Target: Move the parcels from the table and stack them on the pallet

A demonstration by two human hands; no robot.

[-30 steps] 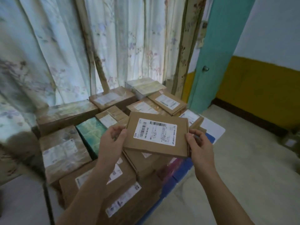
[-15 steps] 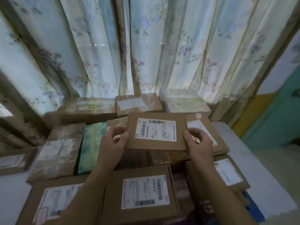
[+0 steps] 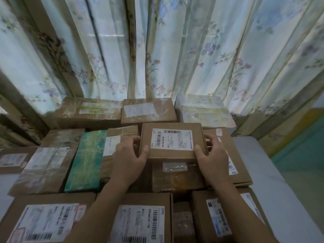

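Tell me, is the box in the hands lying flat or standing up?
Lying flat. The box shows its label facing up, and the left hand and right hand hold its two sides above other parcels.

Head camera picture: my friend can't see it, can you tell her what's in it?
Two bare hands, the left hand and right hand, hold a small cardboard parcel with a white barcode label by its sides, over a crowded stack of taped brown parcels. A green-wrapped parcel lies to the left, and flowered curtains hang behind.
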